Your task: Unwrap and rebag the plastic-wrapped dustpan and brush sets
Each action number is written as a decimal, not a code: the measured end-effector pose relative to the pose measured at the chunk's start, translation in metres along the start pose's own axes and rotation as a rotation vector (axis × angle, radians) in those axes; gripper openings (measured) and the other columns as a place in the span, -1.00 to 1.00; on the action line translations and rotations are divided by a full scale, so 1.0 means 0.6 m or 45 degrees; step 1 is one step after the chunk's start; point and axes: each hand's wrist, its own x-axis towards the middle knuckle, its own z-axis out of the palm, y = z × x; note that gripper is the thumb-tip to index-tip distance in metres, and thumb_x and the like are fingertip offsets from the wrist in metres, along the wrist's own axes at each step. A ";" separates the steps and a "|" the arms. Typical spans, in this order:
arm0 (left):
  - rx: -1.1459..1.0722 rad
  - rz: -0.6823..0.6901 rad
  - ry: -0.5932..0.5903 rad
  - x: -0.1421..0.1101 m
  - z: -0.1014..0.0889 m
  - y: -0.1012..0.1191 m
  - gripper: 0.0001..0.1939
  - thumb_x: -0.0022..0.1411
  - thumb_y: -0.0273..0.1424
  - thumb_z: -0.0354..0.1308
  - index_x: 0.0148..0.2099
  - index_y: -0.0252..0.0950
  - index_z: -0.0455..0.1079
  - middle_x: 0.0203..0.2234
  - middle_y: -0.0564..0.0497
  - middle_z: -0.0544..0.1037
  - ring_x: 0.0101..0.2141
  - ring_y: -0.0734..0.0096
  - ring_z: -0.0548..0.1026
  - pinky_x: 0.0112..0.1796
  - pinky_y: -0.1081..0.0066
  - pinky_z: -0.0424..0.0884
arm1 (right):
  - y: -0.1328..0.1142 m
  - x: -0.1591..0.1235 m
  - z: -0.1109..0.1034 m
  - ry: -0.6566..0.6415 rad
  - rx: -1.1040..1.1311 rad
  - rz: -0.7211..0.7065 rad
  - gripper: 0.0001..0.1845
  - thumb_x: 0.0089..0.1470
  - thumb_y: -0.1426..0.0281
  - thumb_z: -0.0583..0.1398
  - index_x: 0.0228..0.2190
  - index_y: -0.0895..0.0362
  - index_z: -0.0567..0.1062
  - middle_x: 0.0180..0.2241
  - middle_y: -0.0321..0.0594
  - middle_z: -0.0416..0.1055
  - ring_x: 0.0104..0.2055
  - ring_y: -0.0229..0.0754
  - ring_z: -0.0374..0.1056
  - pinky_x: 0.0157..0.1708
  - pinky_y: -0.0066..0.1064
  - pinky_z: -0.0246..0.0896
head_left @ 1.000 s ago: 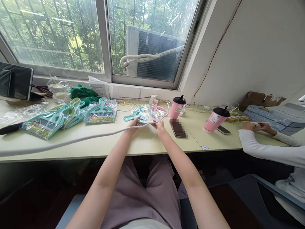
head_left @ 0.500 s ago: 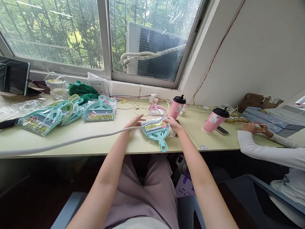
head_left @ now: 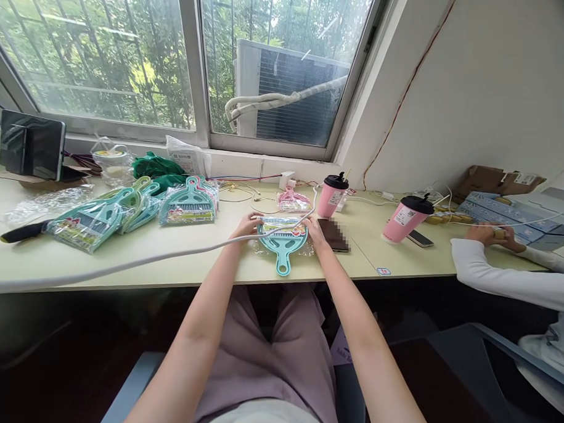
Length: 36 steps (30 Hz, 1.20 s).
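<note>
Just right of the dustpan [head_left: 281, 251], a mosaic blur covers part of a phone [head_left: 333, 235], so that end cannot be made out. The left hand [head_left: 247, 226] and right hand [head_left: 314, 232] hide the dustpan's sides, and a white cable [head_left: 281, 228] crosses its top. The print on its plastic wrapper [head_left: 263, 248] is too small to read. Far right of the dustpan, the picture's edge cuts off a white sleeve [head_left: 515, 278] and blue cartons [head_left: 517, 220].

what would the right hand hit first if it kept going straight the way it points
The right hand would meet the white cable first, where it lies right at the fingertips, with the bagged teal dustpan just beneath. Depth is unclear, so it may already be touching both.
</note>
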 end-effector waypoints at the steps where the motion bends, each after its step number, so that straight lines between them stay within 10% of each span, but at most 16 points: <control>1: -0.012 0.008 -0.007 0.000 0.001 -0.001 -0.70 -0.07 -0.55 0.31 -0.23 -0.27 0.39 -0.53 0.11 0.42 -0.60 0.58 0.38 -0.58 0.57 0.29 | 0.001 -0.002 -0.002 -0.015 0.002 -0.009 -0.62 -0.09 0.32 0.20 -0.16 0.00 0.32 -0.51 -0.45 0.37 -0.48 -0.21 0.41 -0.44 -0.40 0.36; 16: 0.024 0.078 0.012 -0.006 0.007 0.003 -0.70 -0.08 -0.58 0.37 -0.38 -0.28 0.29 -0.57 0.12 0.39 -0.60 0.62 0.36 -0.58 0.61 0.18 | 0.023 0.018 -0.020 -0.078 -0.028 -0.002 -0.51 -0.05 -0.07 0.26 -0.30 0.00 0.26 -0.46 -0.35 0.39 -0.39 -0.14 0.45 -0.40 -0.33 0.39; 24: 0.168 0.002 0.010 -0.005 0.013 0.004 -0.66 0.13 -0.17 0.33 -0.32 -0.23 0.26 -0.61 0.20 0.24 -0.72 0.66 0.17 -0.66 0.57 0.04 | 0.021 0.012 -0.015 -0.070 0.015 -0.047 -0.51 -0.22 0.31 0.39 -0.28 0.02 0.26 -0.29 -0.25 0.54 -0.30 -0.15 0.48 -0.29 -0.27 0.43; 36: 0.149 0.024 0.190 -0.010 0.006 0.011 -0.51 0.00 -0.62 0.26 -0.08 -0.18 0.18 -0.43 0.12 0.37 -0.53 0.54 0.39 -0.50 0.52 0.29 | 0.011 0.014 -0.015 0.115 0.221 -0.049 -0.84 -0.03 0.47 0.23 -0.34 0.08 0.38 -0.34 -0.27 0.57 -0.32 -0.24 0.49 -0.33 -0.45 0.40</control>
